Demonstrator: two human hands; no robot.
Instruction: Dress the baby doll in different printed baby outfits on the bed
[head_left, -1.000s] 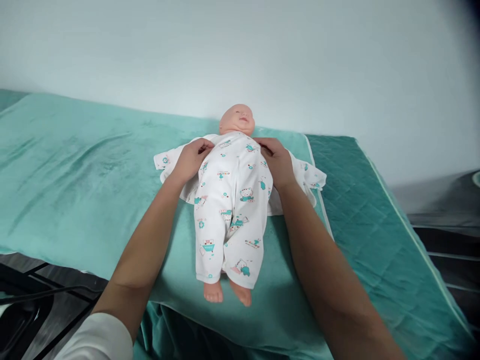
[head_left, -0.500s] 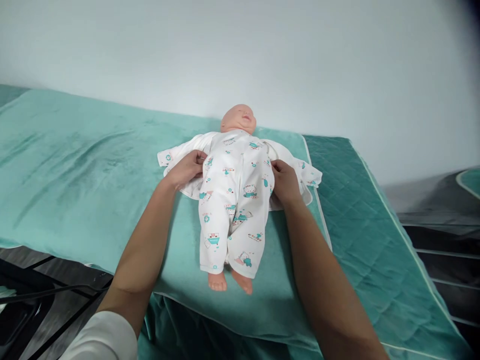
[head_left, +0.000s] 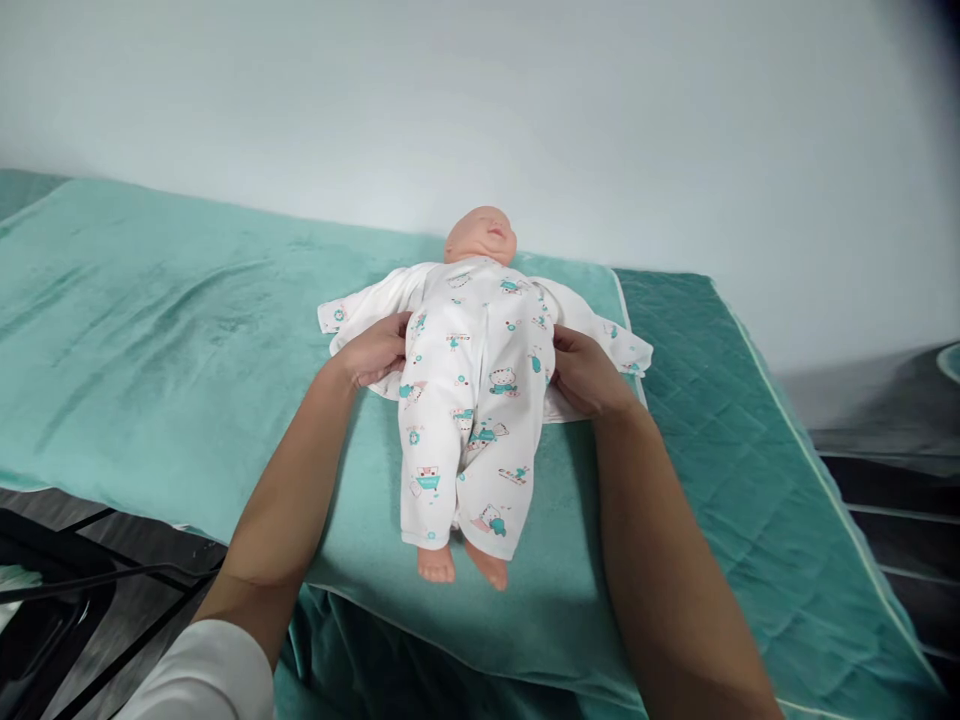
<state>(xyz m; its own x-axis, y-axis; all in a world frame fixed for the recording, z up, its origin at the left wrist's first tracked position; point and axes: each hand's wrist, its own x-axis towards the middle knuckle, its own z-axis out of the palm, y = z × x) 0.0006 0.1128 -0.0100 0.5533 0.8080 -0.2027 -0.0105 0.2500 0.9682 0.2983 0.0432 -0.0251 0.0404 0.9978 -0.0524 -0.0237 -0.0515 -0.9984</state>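
Observation:
A baby doll (head_left: 481,235) lies on its back on a green mat, head toward the wall and bare feet toward me. A white printed baby romper (head_left: 469,400) covers its front from neck to ankles. Under it, a white baby jacket (head_left: 360,300) spreads out with both sleeves to the sides. My left hand (head_left: 377,350) grips the romper's left edge near the waist, its fingertips hidden by cloth. At the opposite edge, my right hand (head_left: 589,370) has its fingers curled in behind the romper, mostly out of sight.
The green mat (head_left: 187,330) lies over a darker quilted cover (head_left: 720,430) on the bed. A pale wall (head_left: 480,100) stands right behind. Black frame bars and a dark bin (head_left: 67,640) are at lower left. Dark slats (head_left: 900,540) show at right.
My right hand has shifted slightly right and turned, its fingers reaching further behind the romper's edge. My left fingers are also tucked further in. The doll stays in place.

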